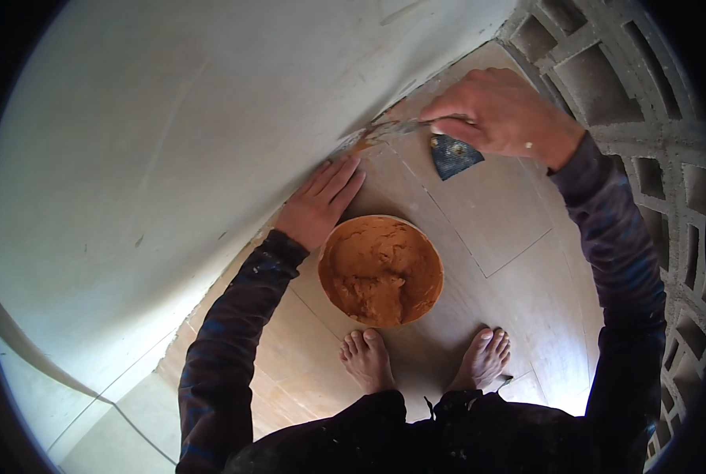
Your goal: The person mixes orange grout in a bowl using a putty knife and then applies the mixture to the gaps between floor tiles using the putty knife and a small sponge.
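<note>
My right hand (495, 114) is closed round the handle of a putty knife (400, 127), whose thin blade points left at the seam between wall and floor. Orange-brown paste shows near the blade's tip; the blade looks smeared. Just below that hand is a dark blue, wedge-shaped piece (454, 156) with light specks; whether the hand touches it I cannot tell. My left hand (321, 201) lies with fingers stretched out at the foot of the wall, holding nothing. Close to it stands a round bucket (326, 294) containing thick orange-brown paste (383, 265).
A pale, smooth wall (171, 134) slants along the left side. On the right rises a block wall with square and slot openings (598, 87). Large wood-look tiles (519, 261) cover the floor. My bare feet (366, 359) are just behind the bucket.
</note>
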The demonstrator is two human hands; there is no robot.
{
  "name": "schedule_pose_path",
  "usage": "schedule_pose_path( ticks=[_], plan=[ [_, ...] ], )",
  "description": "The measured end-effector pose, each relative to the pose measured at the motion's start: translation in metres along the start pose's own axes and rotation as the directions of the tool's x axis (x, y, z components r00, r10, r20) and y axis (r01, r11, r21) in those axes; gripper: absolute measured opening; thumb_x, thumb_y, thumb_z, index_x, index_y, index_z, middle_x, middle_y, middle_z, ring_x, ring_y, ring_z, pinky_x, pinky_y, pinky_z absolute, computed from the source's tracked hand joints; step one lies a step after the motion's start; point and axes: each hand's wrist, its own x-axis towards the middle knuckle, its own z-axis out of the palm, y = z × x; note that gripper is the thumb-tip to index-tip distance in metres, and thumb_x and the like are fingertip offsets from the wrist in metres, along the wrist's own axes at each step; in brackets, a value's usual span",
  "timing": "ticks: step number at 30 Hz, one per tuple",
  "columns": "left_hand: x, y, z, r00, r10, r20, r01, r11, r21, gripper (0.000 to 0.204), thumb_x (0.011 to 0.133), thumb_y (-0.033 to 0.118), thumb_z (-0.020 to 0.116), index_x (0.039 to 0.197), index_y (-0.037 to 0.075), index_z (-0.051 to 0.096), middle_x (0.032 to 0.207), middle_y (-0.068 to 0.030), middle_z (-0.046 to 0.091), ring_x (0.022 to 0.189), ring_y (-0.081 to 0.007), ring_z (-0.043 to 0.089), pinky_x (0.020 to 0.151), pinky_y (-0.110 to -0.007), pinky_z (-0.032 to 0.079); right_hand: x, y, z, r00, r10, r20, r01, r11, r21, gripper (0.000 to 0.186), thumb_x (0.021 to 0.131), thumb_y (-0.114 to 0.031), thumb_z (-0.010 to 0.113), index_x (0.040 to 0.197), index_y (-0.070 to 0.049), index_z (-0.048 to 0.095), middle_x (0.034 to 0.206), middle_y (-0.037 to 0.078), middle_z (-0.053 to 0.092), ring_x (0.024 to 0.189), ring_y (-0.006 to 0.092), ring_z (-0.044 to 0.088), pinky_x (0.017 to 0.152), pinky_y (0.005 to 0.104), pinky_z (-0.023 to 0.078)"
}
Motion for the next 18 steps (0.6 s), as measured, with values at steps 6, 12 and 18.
schedule_pose_path(
  ticks=[6, 12, 18],
  plan=[
    [-0.008, -0.007, 0.005, 0.991, -0.038, 0.127, 0.046, 0.997, -0.06, 0.049, 0.093, 0.011, 0.057, 0.142, 0.006, 0.06, 0.157, -0.0104, 0.051, 0.142, -0.0283, 0.053, 0.116, -0.043, 0.048, 0.015, -0.002, 0.008, 0.999, -0.016, 0.052, 0.011, 0.994, 0.105, 0.024, 0.098, -0.027, 0.07, 0.119, -0.016, 0.078, 0.102, 0.01, 0.077, 0.1, 0.0316, 0.071, 0.089, 0.0474, 0.055],
    [0.022, -0.01, 0.014, 0.988, 0.134, 0.082, -0.135, 0.991, 0.006, 0.052, 0.097, 0.013, 0.057, 0.148, 0.003, 0.054, 0.162, -0.0121, 0.045, 0.15, -0.0315, 0.044, 0.123, -0.044, 0.04, -0.011, 0.037, -0.011, 0.998, 0.054, -0.014, -0.053, 0.996, 0.068, 0.028, 0.099, -0.028, 0.069, 0.122, -0.014, 0.077, 0.108, 0.013, 0.077, 0.1, 0.0333, 0.071, 0.093, 0.0459, 0.054],
    [0.043, -0.004, 0.013, 0.993, 0.034, 0.113, -0.032, 0.999, -0.023, 0.048, 0.102, 0.015, 0.055, 0.147, 0.002, 0.053, 0.164, -0.0143, 0.042, 0.153, -0.0308, 0.04, 0.124, -0.042, 0.039, -0.075, 0.011, -0.025, 0.94, 0.337, -0.053, -0.319, 0.924, 0.21, 0.029, 0.099, -0.019, 0.07, 0.125, -0.007, 0.075, 0.106, 0.017, 0.078, 0.09, 0.0303, 0.075, 0.079, 0.0382, 0.056]
  ],
)
